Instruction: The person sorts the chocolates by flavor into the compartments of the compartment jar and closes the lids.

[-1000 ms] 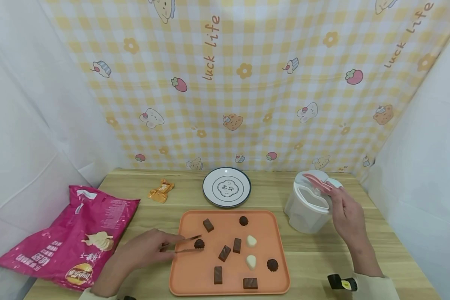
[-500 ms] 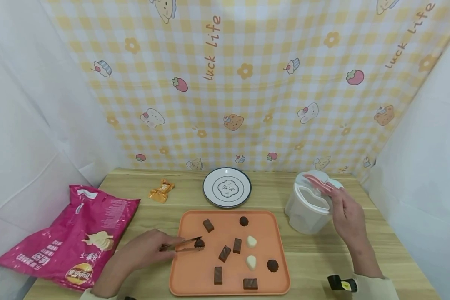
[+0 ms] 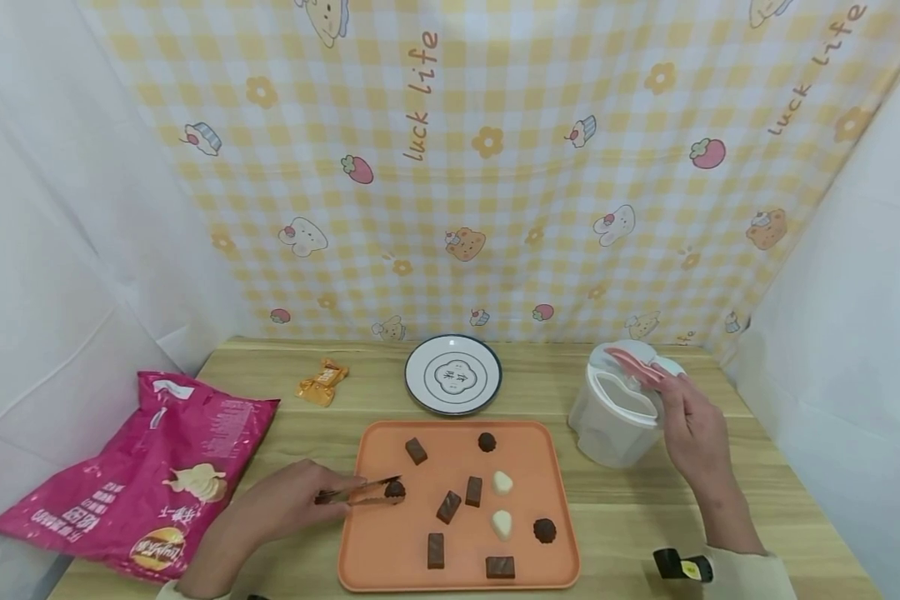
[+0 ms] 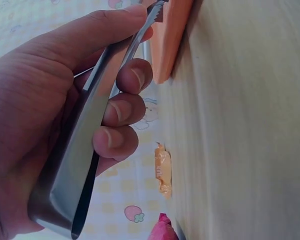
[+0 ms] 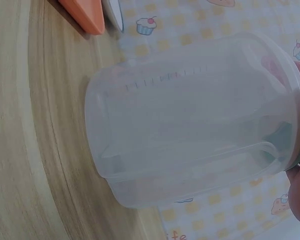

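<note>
Your left hand (image 3: 285, 504) grips metal tongs (image 3: 360, 492), fingers curled round both arms as the left wrist view shows, and the tips pinch a round dark chocolate (image 3: 395, 490) just inside the left edge of the orange tray (image 3: 375, 558). The hand itself lies outside that edge, over bare tabletop (image 3: 592, 517). On the tray, the other pieces sit to the right of the tongs: a brown block (image 3: 416, 451) toward the far left, a dark round one (image 3: 487, 442) near the far edge, two brown blocks (image 3: 461, 498) and two white pieces (image 3: 502, 502) around the middle, another dark round one (image 3: 544, 530) toward the right edge, and two brown blocks (image 3: 468, 559) along the near edge. The strip of tray near your tongs, between them and the near-left corner, is open.

Your right hand (image 3: 693, 433) holds the pink flap (image 3: 633, 365) of the clear tub (image 3: 617, 408), fingers pinching it at the tub's right rim. The tub stands on the tabletop just beyond the tray's far right corner, apart from it.

A white plate (image 3: 453, 374) sits just past the tray's far edge. A small orange wrapper (image 3: 322, 381) lies far left, and a pink crisp bag (image 3: 142, 475) covers the left edge of the tabletop, close to your left forearm.
</note>
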{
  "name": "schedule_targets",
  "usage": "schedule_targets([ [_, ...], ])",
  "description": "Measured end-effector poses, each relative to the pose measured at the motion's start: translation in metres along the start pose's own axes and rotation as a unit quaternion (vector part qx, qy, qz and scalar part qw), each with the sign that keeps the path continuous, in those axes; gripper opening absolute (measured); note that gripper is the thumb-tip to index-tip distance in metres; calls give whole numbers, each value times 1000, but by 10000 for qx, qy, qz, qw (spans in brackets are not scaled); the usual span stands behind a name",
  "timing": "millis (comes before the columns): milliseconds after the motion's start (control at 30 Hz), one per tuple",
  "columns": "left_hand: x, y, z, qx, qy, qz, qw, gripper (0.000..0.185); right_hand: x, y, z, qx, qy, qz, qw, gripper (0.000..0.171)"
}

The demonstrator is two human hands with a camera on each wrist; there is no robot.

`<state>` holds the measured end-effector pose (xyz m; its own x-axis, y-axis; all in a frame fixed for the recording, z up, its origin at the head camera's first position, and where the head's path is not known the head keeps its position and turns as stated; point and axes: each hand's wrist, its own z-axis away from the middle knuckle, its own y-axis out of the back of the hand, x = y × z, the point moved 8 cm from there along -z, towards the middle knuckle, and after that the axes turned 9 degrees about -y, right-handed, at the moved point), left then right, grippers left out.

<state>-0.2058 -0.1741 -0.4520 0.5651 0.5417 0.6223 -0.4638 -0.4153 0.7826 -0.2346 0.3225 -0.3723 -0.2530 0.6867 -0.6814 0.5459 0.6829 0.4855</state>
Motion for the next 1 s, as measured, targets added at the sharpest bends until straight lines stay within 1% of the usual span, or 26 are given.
schedule_targets([
  [100,2,2,0,-23,41,-8,10000,37,0,-1,0,-108,-144,74,9998,33],
  [200,7,5,-3,10,95,-51,9999,36,-1,-1,0,-159,-176,63,9997,34],
  [367,21,11,-13,93,56,-170,9998,34,-1,-2,-1,-199,-175,-20,9996,35],
  [500,35,14,-24,135,-58,-475,9988,36,-1,-2,-1,-203,-214,19,9996,35],
  [600,46,17,-36,236,-173,-779,9965,36,-1,-2,-1,-197,-251,22,9995,36],
  [733,59,16,-56,351,-351,-1050,9932,39,-1,-2,-1,-194,-320,40,9993,37],
  [900,77,13,-87,447,-749,-1169,9893,41,-1,-2,0,-123,-294,-4,9995,35],
  [1000,88,10,-105,376,-920,-1292,9866,40,-1,-2,-1,-106,-285,-31,9995,34],
])
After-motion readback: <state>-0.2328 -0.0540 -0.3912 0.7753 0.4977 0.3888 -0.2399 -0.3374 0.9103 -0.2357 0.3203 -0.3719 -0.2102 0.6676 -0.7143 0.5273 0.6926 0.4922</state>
